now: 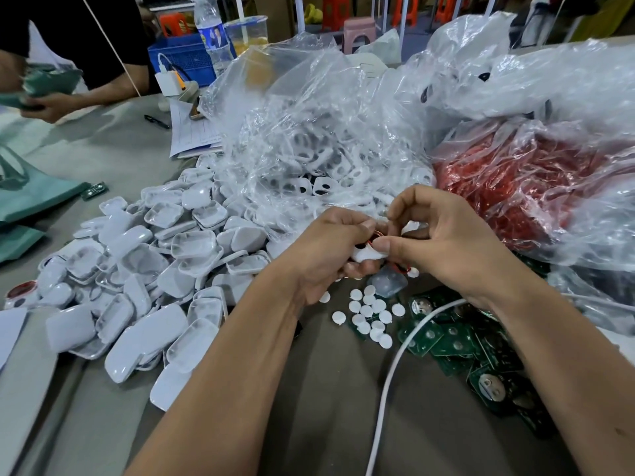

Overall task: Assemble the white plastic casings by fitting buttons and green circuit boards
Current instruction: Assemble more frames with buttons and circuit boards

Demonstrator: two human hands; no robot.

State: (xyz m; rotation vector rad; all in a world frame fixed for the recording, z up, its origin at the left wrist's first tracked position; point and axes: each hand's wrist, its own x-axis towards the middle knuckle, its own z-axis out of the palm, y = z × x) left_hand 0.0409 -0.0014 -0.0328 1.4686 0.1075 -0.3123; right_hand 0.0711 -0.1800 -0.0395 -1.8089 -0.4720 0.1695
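A grey tabletop (330, 400) carries everything here, and the biggest things on it are the crumpled clear plastic bags (343, 108) heaped across the far side, one of them spilling white parts toward the middle and another, at the right, filled with red material (522, 187). Left of centre spreads a wide pile of white casings (144, 286), most lying hollow side up or stacked loosely on each other, reaching from the bags down toward the near edge. At the lower right lies a heap of green circuit boards (460, 341), overlapping one another, with a white cable (388, 383) curving across them and down to the near edge. Between the casings and the boards sits a loose scatter of small round white buttons (369, 312), some resting on the edge of the boards. Above those buttons, the two hands meet close together over the tabletop: the left hand (330, 249) has its fingers curled around a single white casing (366, 254), holding it from below and the side, while the right hand (443, 238) pinches at the top of that same casing with thumb and fingertips, its other fingers arched above; a thin red wire shows at the casing between the hands. At the far left another person's hand (44, 104) holds green cloth, near a blue crate (182, 58), a water bottle (213, 32) and some printed papers (192, 132)
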